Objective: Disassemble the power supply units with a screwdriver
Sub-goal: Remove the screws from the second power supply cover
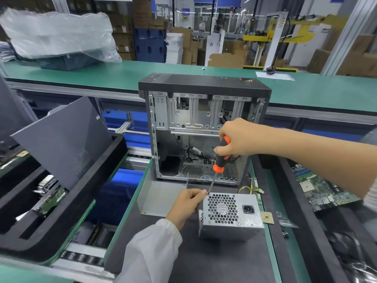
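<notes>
Nearest, the left hand [186, 203] grips the silver perforated metal power supply box [230, 216] at its corner; the right hand [236, 138] clasps the orange-and-black screwdriver [219, 160], tip there.

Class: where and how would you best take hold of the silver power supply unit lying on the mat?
Probably grip the power supply unit across its plain side walls, coming from above. They look flat and parallel, while the top face holds the fan grille and socket; the screwdriver occupies one corner.
</notes>
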`<state>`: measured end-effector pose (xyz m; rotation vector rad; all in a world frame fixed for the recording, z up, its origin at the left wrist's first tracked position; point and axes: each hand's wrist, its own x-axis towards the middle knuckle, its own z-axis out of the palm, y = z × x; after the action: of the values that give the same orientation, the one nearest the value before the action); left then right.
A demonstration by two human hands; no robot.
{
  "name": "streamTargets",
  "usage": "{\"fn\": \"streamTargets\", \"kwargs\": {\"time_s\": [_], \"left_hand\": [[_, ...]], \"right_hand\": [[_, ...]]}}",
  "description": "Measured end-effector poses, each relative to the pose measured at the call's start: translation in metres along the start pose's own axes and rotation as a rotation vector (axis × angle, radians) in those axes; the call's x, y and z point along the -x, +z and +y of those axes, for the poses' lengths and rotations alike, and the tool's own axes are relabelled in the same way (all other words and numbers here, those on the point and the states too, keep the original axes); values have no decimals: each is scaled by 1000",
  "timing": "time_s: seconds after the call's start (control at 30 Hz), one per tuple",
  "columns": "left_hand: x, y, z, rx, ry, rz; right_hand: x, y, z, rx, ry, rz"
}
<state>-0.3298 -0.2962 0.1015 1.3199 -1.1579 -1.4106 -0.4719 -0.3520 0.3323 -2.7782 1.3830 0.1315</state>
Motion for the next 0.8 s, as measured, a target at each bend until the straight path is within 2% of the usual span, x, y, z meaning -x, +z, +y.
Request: {"fn": "streamTargets", "kwargs": {"time_s": [0.1, 0.27, 0.53, 0.8], "left_hand": [[-1, 0, 0, -8, -2, 5], [-3, 0, -2, -19, 9, 18], [-1, 1, -1, -44, 58, 12], [0, -2, 2, -95, 101, -10]], "right_hand": [[1, -1, -4, 113, -25, -25], [5, -1, -23, 476, -66, 2], [-7, -10, -28, 398, -247, -236], [-11, -12, -19, 343, -549, -198]]}}
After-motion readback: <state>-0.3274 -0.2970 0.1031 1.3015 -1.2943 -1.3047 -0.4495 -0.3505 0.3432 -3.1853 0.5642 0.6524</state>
